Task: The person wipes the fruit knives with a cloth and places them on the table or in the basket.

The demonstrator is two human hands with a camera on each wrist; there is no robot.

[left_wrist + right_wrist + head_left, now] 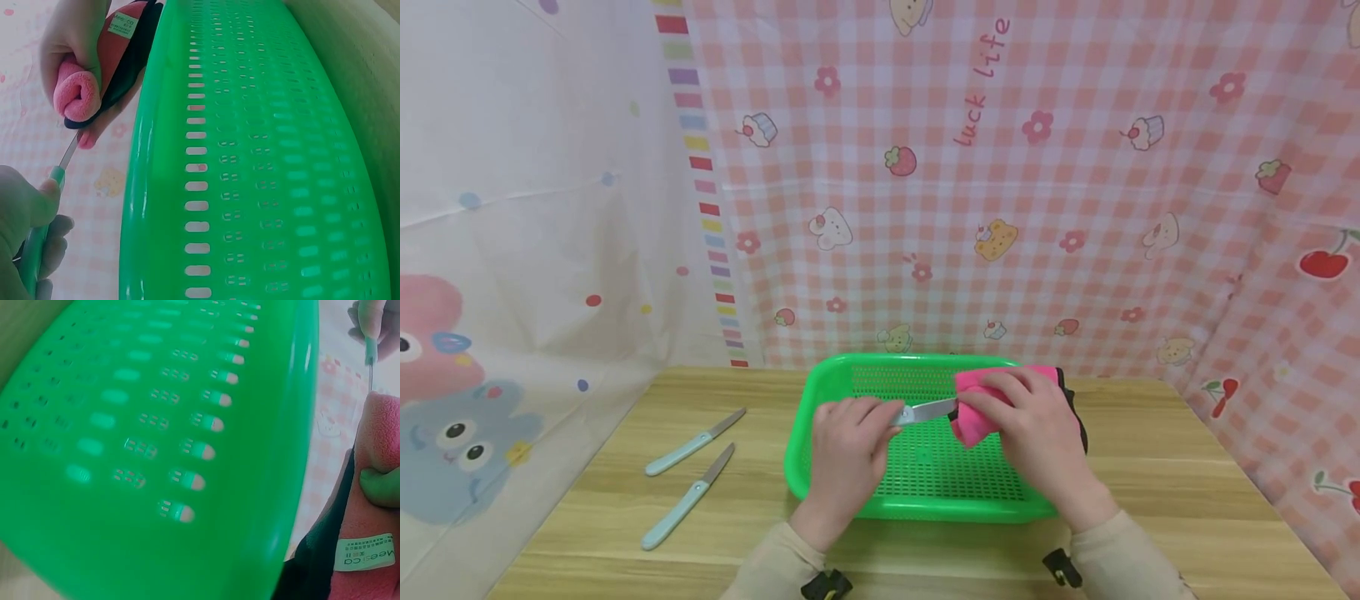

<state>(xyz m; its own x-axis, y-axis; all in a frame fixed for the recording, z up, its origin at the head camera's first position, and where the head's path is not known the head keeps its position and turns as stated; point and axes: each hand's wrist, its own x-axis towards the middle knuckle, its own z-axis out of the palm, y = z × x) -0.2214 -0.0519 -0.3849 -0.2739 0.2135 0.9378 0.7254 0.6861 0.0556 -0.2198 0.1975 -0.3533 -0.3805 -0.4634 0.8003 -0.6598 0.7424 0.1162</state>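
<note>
My left hand (848, 446) grips the light blue handle of a small knife (928, 410) above a green plastic basket (951, 510). The blade points right, toward my right hand (1037, 425), which holds a folded pink cloth (976, 423) with a dark edge. In the left wrist view the blade's tip meets the cloth (76, 100), part of it hidden there. A printed white label (365, 552) shows on the cloth in the right wrist view.
Two more knives with light blue handles, an upper knife (685, 450) and a lower knife (683, 504), lie on the wooden table (587, 517) left of the basket. A pink checked curtain (940, 208) hangs behind the table.
</note>
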